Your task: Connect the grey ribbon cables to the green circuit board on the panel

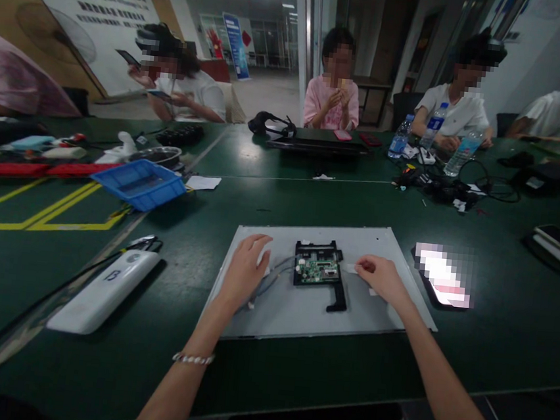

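A flat grey-white metal panel (269, 324) lies in front of me on the table. Near its middle sits a green circuit board (321, 271) in a black plastic bracket (338, 300). Grey cables (273, 282) run from the board's left side towards my left hand (247, 269). That hand rests over the panel's left part, fingers stretched and thumb apart, with a small white piece partly hidden beside it. On the right, my right hand (382, 279) pinches a small white strip (351, 268) just beside the bracket; its far fingers are curled. Another white bit lies under this hand.
A phone (439, 275) lies right of the panel. To the left are a white power bank (106, 292) with a black cable and a blue basket (141, 183). Across the green table (157, 356), several people sit behind bottles (464, 152), cables and a closed black laptop (318, 146).
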`<state>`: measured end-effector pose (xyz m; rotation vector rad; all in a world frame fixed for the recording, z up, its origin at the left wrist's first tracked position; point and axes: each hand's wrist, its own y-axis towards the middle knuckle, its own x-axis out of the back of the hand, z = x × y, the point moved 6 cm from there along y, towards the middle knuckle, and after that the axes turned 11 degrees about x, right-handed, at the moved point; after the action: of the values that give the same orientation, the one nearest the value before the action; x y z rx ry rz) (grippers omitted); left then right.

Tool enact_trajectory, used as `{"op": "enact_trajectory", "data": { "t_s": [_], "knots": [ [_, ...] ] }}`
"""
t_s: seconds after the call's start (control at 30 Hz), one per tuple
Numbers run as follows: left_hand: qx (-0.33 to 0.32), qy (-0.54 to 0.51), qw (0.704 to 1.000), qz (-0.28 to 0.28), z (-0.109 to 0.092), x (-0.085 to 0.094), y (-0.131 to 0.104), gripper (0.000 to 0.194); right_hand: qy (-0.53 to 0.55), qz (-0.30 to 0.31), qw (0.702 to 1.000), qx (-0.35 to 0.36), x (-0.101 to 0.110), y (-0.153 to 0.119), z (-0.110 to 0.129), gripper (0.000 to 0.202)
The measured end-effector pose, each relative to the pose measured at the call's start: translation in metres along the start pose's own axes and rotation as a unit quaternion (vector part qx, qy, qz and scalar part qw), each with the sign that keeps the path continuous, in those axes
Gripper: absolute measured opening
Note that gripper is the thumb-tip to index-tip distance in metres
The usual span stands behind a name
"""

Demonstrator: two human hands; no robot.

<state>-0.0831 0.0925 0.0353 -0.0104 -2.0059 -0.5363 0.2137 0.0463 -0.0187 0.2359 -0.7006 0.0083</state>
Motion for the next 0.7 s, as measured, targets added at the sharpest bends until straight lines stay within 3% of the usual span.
{"op": "enact_trajectory", "data": {
  "t_s": [0.1, 0.23, 0.37, 0.47, 0.57, 0.63, 0.7],
  "knots": [
    [-0.052, 0.025, 0.997, 0.049, -0.03, -0.008, 0.012, 0.026, -0.027, -0.009, 0.999, -0.022, 0.003, -0.003, -0.006, 0.017],
    [-0.086, 0.097, 0.986, 0.104, -0.06, -0.033, 0.033, 0.021, -0.048, -0.009, 0.999, -0.013, 0.002, -0.003, -0.006, 0.018],
    [-0.079, 0.141, 0.977, 0.135, -0.065, -0.058, 0.046, 0.016, -0.065, -0.004, 0.998, -0.001, 0.002, -0.004, -0.002, 0.018],
    [-0.075, 0.146, 0.977, 0.134, -0.063, -0.064, 0.051, 0.021, -0.072, -0.002, 0.997, 0.001, 0.003, -0.004, 0.0, 0.019],
    [-0.071, 0.153, 0.978, 0.122, -0.071, -0.054, 0.054, 0.024, -0.076, 0.001, 0.997, 0.006, 0.003, -0.004, 0.002, 0.018],
    [-0.084, 0.145, 0.982, 0.087, -0.089, -0.035, 0.052, 0.025, -0.079, 0.004, 0.997, 0.007, 0.002, -0.003, 0.002, 0.018],
    [-0.139, 0.108, 0.984, -0.025, -0.123, -0.003, 0.04, 0.028, -0.082, 0.007, 0.997, 0.01, 0.0, -0.003, 0.001, 0.017]
  ]
}}
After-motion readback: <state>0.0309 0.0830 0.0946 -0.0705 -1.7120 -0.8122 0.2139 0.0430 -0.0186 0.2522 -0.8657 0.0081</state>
